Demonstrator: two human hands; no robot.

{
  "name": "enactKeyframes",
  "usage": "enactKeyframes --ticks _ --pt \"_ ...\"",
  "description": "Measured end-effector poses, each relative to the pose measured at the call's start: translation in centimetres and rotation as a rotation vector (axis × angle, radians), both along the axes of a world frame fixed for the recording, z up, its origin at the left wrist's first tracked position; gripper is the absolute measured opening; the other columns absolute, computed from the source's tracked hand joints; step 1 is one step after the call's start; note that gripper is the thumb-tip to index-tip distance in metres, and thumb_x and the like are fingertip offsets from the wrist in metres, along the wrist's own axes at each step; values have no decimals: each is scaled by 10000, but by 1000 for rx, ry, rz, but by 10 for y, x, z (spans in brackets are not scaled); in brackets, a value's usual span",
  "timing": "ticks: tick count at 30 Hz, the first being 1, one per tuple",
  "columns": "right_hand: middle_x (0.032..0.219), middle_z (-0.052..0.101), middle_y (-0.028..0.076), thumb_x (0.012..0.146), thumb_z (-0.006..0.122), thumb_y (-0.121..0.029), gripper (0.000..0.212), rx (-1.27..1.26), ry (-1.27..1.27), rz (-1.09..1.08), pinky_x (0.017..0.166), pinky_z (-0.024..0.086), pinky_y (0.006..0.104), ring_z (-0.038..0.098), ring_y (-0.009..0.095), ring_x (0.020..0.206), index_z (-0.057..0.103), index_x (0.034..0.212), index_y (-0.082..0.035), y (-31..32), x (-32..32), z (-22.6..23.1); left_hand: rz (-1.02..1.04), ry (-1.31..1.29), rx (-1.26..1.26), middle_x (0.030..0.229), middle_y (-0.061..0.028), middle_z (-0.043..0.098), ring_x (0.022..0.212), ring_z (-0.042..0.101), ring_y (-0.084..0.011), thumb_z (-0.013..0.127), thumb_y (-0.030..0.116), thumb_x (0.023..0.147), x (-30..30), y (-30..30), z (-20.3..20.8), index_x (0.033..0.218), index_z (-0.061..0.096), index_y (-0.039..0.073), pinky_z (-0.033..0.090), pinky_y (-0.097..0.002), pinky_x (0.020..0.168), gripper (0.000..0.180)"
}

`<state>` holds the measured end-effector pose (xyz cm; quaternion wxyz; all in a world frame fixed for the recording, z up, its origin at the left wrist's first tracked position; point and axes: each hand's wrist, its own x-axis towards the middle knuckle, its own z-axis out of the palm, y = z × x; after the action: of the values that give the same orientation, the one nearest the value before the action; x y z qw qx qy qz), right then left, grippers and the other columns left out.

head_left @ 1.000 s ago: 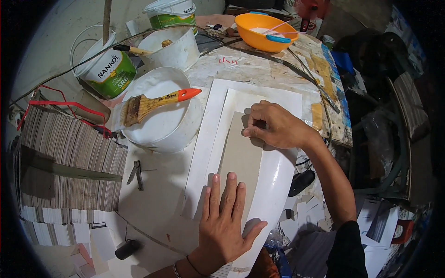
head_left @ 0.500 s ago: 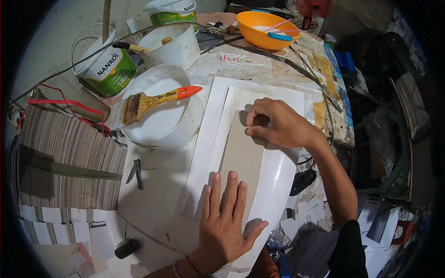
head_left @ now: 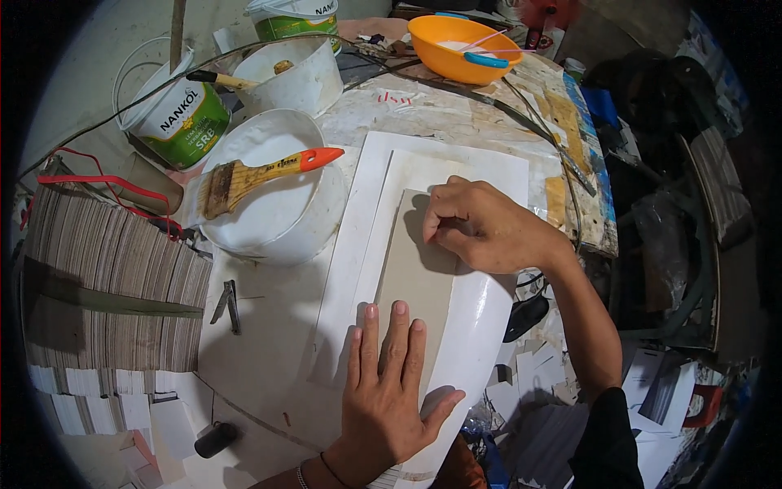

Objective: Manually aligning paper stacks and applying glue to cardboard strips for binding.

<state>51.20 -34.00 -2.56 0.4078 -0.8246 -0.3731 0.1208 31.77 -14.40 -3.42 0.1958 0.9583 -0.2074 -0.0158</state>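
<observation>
A long grey-beige cardboard strip (head_left: 417, 269) lies lengthwise on a white sheet (head_left: 481, 318), which rests on wider white paper (head_left: 346, 244). My left hand (head_left: 387, 391) presses flat on the strip's near half, fingers stretched out and thumb spread. Above the strip's far right part, my right hand (head_left: 485, 224) is bent over with its fingers curled towards the thumb. Whether anything sits between those fingertips is hidden. Left of the sheets, a wide paintbrush (head_left: 261, 179) with an orange-tipped handle lies across a white tub (head_left: 314, 224) of white paste.
Bundled grey boards (head_left: 114, 269) stand at the left, a red strap over them. Green-labelled buckets (head_left: 183, 122) and another white tub (head_left: 305, 81) are behind. An orange basin (head_left: 456, 53) sits at the back. A dark cable (head_left: 481, 98) crosses the table. Paper scraps (head_left: 529, 375) lie lower right.
The whole view has shifted slightly, so things sit a little further left. My right hand has turned and its fingers curl more over the strip. My left hand stays flat.
</observation>
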Motion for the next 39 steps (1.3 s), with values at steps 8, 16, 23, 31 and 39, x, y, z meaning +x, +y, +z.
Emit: enactKeyframes --ticks 8,16,23,31,39 --pt "840 653 157 817 661 -172 168 -73 21 -34 853 482 423 594 326 893 657 804 -5 3 -2 -6 1 2 -21 1601 -361 317 1498 222 -593 691 499 928 0 0 0 1460 435 -150 238 -665 1184 877" --pt "826 595 119 888 731 -291 288 -150 -26 26 864 441 408 512 304 947 665 795 -27 5 -1 -8 -3 4 -39 1601 -364 312 1497 218 -598 697 491 929 0 1 0 1464 422 -160 239 -668 1183 887" --pt "830 600 112 922 711 -245 253 -137 33 26 902 411 392 490 285 930 676 804 -23 6 -2 -7 -5 5 -36 1601 -367 305 1496 217 -600 702 491 927 0 1 0 1470 410 -162 244 -666 1182 898" --pt "766 550 59 931 750 -286 288 -88 11 26 828 412 375 440 231 865 688 800 -37 3 1 -15 -2 6 -35 1599 -365 311 1493 223 -600 710 483 922 2 0 0 1473 408 -159 247 -667 1179 899" --pt "801 580 65 917 757 -267 261 -129 44 0 845 430 364 472 225 875 686 815 -37 4 0 -13 -2 -6 -41 1598 -363 317 1490 234 -598 710 482 923 2 0 1 1470 415 -156 250 -665 1179 891"
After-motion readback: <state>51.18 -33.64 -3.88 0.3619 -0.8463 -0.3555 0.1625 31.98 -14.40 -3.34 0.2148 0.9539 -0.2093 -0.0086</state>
